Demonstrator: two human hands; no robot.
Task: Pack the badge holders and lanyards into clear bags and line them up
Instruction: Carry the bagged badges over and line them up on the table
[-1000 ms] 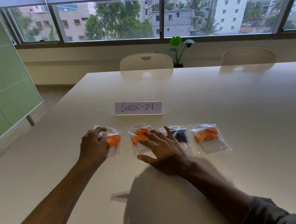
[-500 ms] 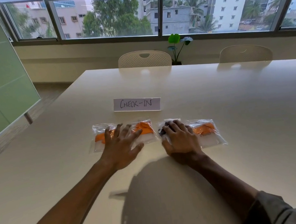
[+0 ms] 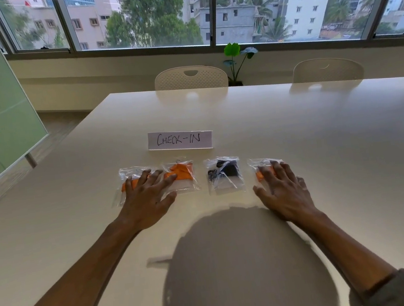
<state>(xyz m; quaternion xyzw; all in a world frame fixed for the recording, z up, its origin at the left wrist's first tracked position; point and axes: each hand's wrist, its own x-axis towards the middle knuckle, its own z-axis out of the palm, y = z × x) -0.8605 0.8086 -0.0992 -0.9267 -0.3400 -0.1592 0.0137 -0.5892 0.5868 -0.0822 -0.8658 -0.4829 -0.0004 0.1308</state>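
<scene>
Four packed bags in a row on the table (image 3: 322,137), both hands flat on them.

Left hand (image 3: 148,198), fingers spread, presses bag one (image 3: 128,185) and the edge of bag two (image 3: 183,175), both with orange lanyards. Black-lanyard bag three (image 3: 224,175) lies untouched at 12 o'clock, below the sign (image 3: 180,140). Right hand (image 3: 284,190), fingers apart, lies flat over bag four (image 3: 262,168) at 1 o'clock.

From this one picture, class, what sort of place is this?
Probably an office meeting room set up as a check-in desk: a long table, a handwritten CHECK-IN sign, chairs beneath wide windows.
</scene>
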